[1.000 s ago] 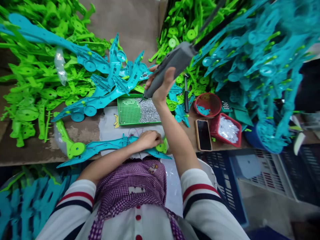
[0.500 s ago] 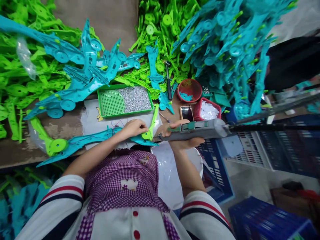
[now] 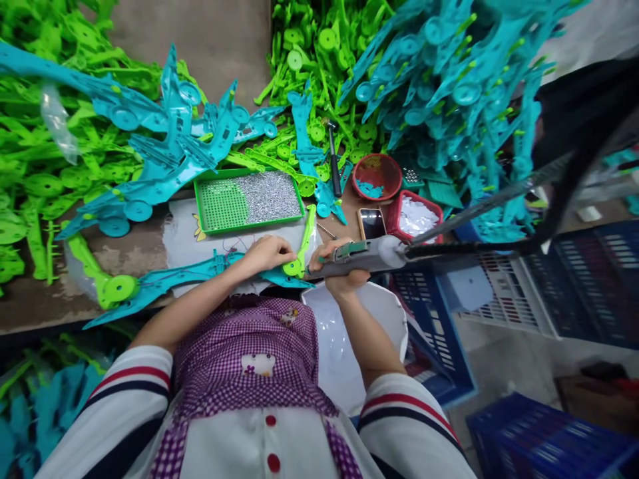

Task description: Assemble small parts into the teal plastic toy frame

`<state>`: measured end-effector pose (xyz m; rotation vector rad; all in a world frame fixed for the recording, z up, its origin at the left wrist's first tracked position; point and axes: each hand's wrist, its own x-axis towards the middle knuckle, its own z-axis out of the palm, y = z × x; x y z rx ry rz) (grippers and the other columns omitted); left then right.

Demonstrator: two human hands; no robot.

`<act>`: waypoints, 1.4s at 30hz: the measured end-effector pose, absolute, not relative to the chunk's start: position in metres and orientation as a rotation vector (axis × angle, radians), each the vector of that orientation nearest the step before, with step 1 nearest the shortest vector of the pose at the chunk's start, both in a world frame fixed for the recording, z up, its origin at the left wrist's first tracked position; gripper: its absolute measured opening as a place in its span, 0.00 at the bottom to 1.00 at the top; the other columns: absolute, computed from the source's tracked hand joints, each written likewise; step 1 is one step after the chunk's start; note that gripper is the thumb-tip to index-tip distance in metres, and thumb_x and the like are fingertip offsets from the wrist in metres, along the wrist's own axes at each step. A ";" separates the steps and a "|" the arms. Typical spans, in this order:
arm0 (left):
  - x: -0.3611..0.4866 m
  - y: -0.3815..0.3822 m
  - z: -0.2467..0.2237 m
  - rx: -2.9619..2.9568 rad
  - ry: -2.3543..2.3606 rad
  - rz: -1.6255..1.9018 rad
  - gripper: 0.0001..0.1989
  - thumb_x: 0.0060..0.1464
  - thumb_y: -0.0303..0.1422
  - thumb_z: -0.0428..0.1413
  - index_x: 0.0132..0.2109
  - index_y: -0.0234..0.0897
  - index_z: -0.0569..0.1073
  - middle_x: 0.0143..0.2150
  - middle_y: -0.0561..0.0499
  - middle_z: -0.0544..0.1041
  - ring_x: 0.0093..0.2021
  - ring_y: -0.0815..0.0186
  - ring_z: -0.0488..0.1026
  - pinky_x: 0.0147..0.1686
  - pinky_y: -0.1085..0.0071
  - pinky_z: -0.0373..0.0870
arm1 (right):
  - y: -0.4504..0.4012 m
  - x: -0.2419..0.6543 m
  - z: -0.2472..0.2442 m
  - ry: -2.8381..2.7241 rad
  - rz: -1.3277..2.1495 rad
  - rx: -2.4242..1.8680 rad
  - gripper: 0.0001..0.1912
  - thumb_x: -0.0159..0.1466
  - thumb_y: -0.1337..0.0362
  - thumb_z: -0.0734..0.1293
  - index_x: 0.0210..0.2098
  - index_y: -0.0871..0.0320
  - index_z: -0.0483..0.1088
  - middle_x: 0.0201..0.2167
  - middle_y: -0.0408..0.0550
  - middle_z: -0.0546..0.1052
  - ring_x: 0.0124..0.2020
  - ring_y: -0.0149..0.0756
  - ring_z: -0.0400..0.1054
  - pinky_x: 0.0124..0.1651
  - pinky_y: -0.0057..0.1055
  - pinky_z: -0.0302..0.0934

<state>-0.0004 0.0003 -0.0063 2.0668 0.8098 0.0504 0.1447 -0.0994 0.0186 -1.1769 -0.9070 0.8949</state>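
Note:
My right hand [image 3: 344,274] is wrapped round a grey electric screwdriver [image 3: 382,254] with a green lever, held almost level. Its tip points left and meets the round end of a green plastic arm [image 3: 306,239], where hand and tool partly hide the contact. That arm sits at the right end of a long blue plastic part [image 3: 187,278] lying along the table's front edge. My left hand [image 3: 269,255] is closed on this blue part just left of the green joint, fingertips pressed together. Another green arm [image 3: 107,283] sits at the part's left end.
A green tray [image 3: 200,229] of small silvery screws stands behind my hands. To its right are a hammer [image 3: 334,159], a phone [image 3: 372,223], a red bowl [image 3: 377,174] and a red basket [image 3: 397,229]. Blue and green parts are heaped behind. A black cable [image 3: 474,250] trails right.
The screwdriver and my right hand have shifted left, with the tip now up against the green joint. The cable has swung upward at the right. My left hand stays nearly where it was.

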 end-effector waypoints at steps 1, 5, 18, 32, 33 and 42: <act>0.000 0.000 -0.006 2.067 0.812 0.050 0.12 0.56 0.38 0.54 0.32 0.37 0.78 0.31 0.50 0.79 0.31 0.68 0.70 0.32 0.69 0.58 | -0.099 0.144 0.018 -0.904 0.877 -1.134 0.41 0.34 0.20 0.61 0.24 0.51 0.64 0.10 0.38 0.63 0.18 0.42 0.71 0.18 0.38 0.68; 0.000 -0.001 -0.005 2.074 0.814 0.055 0.11 0.56 0.38 0.54 0.32 0.38 0.78 0.31 0.50 0.79 0.31 0.68 0.70 0.32 0.69 0.58 | -0.097 0.137 0.018 -0.944 0.775 -1.003 0.38 0.38 0.22 0.63 0.23 0.51 0.63 0.10 0.37 0.63 0.14 0.38 0.66 0.18 0.37 0.68; -0.014 -0.016 0.007 2.288 0.889 0.115 0.11 0.59 0.37 0.56 0.45 0.40 0.78 0.44 0.47 0.78 0.43 0.61 0.73 0.40 0.67 0.65 | -0.097 0.132 0.054 -0.922 0.385 -1.312 0.20 0.59 0.42 0.64 0.29 0.53 0.71 0.22 0.41 0.72 0.23 0.33 0.69 0.28 0.32 0.67; -0.039 -0.055 -0.008 2.370 1.128 0.292 0.05 0.58 0.31 0.57 0.40 0.42 0.77 0.55 0.47 0.74 0.58 0.56 0.67 0.64 0.50 0.49 | -0.046 0.118 0.063 -0.946 0.421 -1.320 0.18 0.64 0.45 0.61 0.45 0.49 0.67 0.36 0.45 0.72 0.43 0.38 0.72 0.46 0.41 0.71; -0.039 -0.054 -0.008 2.360 1.121 0.288 0.05 0.58 0.31 0.56 0.40 0.42 0.78 0.55 0.47 0.74 0.58 0.56 0.67 0.64 0.49 0.48 | -0.044 0.115 0.064 -0.961 0.428 -1.315 0.18 0.65 0.45 0.61 0.46 0.49 0.67 0.36 0.45 0.72 0.44 0.38 0.72 0.46 0.41 0.71; -0.036 -0.050 -0.003 2.414 1.069 0.268 0.06 0.58 0.30 0.56 0.36 0.42 0.79 0.54 0.46 0.75 0.61 0.50 0.64 0.62 0.42 0.48 | -0.056 0.121 0.045 -1.144 0.404 -1.388 0.20 0.64 0.49 0.65 0.51 0.51 0.69 0.45 0.48 0.76 0.48 0.38 0.72 0.54 0.42 0.68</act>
